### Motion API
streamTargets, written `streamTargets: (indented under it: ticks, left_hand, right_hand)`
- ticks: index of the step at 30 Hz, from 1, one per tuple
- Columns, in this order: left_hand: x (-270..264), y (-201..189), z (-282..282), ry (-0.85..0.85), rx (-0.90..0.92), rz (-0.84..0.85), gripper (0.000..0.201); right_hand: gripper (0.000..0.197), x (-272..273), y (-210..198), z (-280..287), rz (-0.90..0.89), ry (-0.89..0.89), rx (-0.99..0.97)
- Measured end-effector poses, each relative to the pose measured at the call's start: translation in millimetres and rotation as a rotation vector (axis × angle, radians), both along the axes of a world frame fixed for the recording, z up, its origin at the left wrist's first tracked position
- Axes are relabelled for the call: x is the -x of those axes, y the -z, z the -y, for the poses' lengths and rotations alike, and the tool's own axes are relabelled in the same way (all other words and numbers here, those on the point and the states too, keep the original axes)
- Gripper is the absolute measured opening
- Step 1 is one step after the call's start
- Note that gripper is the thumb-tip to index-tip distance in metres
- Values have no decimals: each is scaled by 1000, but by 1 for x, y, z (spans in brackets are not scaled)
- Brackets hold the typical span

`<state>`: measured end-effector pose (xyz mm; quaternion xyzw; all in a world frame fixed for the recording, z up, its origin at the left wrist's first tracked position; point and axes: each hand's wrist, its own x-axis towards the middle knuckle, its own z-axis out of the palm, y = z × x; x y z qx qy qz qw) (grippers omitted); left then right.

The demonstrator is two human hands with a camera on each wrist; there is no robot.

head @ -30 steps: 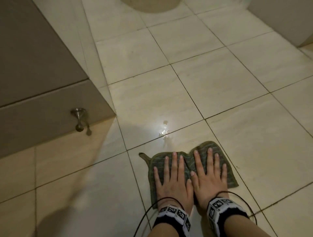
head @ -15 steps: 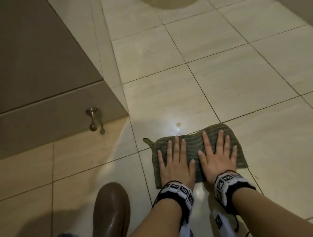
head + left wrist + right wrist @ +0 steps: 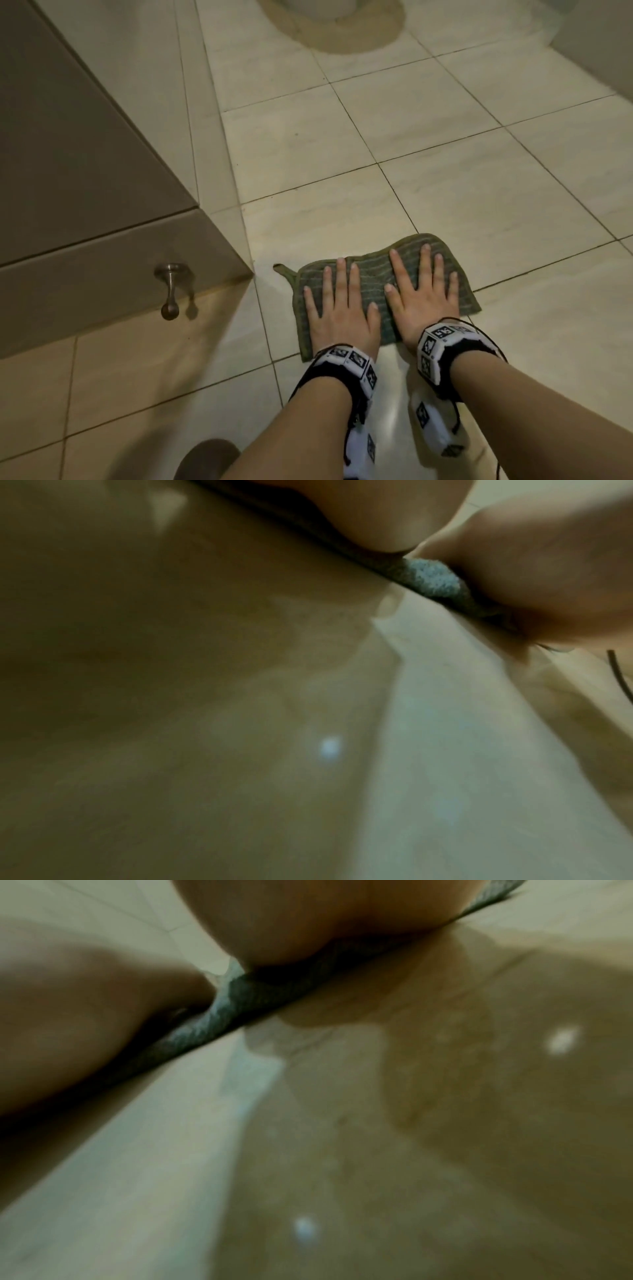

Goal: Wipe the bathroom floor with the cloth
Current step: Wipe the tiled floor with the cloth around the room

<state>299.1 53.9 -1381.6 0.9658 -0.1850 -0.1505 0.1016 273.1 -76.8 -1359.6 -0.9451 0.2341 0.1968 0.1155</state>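
A green striped cloth point(image 3: 373, 277) lies flat on the beige tiled floor point(image 3: 445, 192) in the head view. My left hand point(image 3: 337, 308) presses on its left half with straight, spread fingers. My right hand point(image 3: 423, 294) presses flat on the right half, fingers straight and spread too. A small loop of the cloth sticks out at its far left corner. Both wrist views are blurred and close to the floor: the left wrist view shows the cloth's edge point(image 3: 431, 580) under my palm, the right wrist view shows the cloth point(image 3: 219, 1012) between both palms.
A grey-brown cabinet point(image 3: 85, 205) with a metal knob point(image 3: 170, 291) stands at the left, close to the cloth. A round tan mat point(image 3: 332, 27) lies at the top. A brown shoe point(image 3: 205, 460) shows at the bottom. A wall point(image 3: 599, 44) edges the upper right.
Both hands have pushed the cloth forward across the tiles, over the small wet spot that glinted ahead of it. The view has shifted forward too.
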Motion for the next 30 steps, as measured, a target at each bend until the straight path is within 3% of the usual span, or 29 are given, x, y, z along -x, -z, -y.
streamTargets:
  ticks: [5, 8, 13, 19, 24, 30]
  left_hand:
    - [59, 2, -22, 1, 25, 98, 76]
    - [96, -1, -34, 5, 1, 66, 81]
    - [105, 0, -36, -8, -11, 45, 85]
    - [77, 0, -22, 2, 56, 49, 82]
    - [9, 3, 14, 51, 103, 71, 72]
    - [-38, 7, 42, 78, 77, 115, 67]
  right_hand:
    - [62, 49, -1, -11, -14, -51, -15]
    - [67, 86, 3, -20, -50, -81, -8]
    - [62, 92, 6, -20, 0, -48, 77]
    - [59, 69, 7, -21, 26, -17, 36]
    - [60, 6, 9, 0, 78, 39, 53]
    - [58, -43, 3, 29, -12, 15, 67]
